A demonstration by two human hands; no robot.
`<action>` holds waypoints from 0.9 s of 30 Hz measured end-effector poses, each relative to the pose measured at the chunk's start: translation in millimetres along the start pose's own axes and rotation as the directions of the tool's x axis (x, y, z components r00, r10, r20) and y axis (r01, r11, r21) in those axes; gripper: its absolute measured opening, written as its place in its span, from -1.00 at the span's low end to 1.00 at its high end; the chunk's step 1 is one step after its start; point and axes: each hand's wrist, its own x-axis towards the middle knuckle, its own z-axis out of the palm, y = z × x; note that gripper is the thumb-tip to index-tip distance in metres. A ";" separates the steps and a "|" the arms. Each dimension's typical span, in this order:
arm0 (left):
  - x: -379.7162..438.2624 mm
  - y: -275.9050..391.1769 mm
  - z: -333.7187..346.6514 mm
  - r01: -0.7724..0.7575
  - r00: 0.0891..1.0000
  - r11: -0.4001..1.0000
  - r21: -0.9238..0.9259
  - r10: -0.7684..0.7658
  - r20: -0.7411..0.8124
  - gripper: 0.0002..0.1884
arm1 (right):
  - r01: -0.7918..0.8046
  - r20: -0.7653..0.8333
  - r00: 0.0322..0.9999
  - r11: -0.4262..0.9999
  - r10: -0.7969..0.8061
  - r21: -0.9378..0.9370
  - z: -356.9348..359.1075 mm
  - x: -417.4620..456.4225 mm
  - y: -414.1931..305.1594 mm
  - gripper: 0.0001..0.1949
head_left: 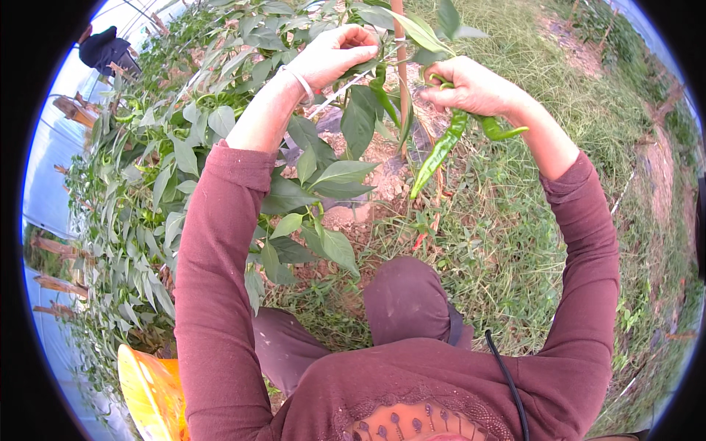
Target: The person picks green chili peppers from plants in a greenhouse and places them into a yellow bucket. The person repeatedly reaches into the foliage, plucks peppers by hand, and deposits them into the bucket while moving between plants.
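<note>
My right hand (473,91) is closed around several long green chili peppers. One pepper (441,151) hangs tip-down below the fingers, and a curved one (501,130) sticks out under the palm. My left hand (337,55) is up among the leaves of a pepper plant (361,121), its fingers curled towards the thumb. Whether a stem lies between those fingertips is hidden. Just below and right of that hand, a green pepper (381,93) hangs among the foliage. Between my hands stands a thin brown stake (401,71), with a pale string (339,95) running near it.
An orange-yellow container (151,394) stands at my lower left. Dense pepper plants (149,220) line the left side, beside wooden posts (60,284) and plastic sheeting. Weedy grass (507,237) covers the ground at right. A person (107,52) in dark clothing is at the far upper left.
</note>
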 end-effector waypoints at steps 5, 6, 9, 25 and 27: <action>-17.8 -13.6 12.4 -0.076 0.835 0.954 -0.289 -0.097 -0.542 -0.75 | -0.090 -0.243 0.948 0.905 0.207 0.417 36.6 20.1 14.9 -0.65; -20.7 -21.6 11.5 0.011 0.892 0.988 -0.153 -0.079 -0.446 -0.78 | -0.071 -0.361 0.917 0.959 0.172 0.275 38.2 29.8 35.7 -0.67; -22.3 -21.1 32.8 0.086 0.933 0.949 0.303 0.030 -0.357 -0.80 | -0.170 -0.473 0.849 0.969 0.236 0.178 42.9 47.1 63.3 -0.63; -34.0 19.5 24.2 0.177 0.961 0.952 -0.249 -0.222 -0.165 -0.75 | 0.220 -0.162 0.958 0.968 -0.237 -0.120 18.3 66.4 11.0 -0.64; -37.4 28.8 22.2 0.296 0.929 0.932 -0.210 -0.332 -0.164 -0.77 | 0.140 -0.184 0.965 0.958 -0.189 -0.252 17.0 58.9 -8.3 -0.65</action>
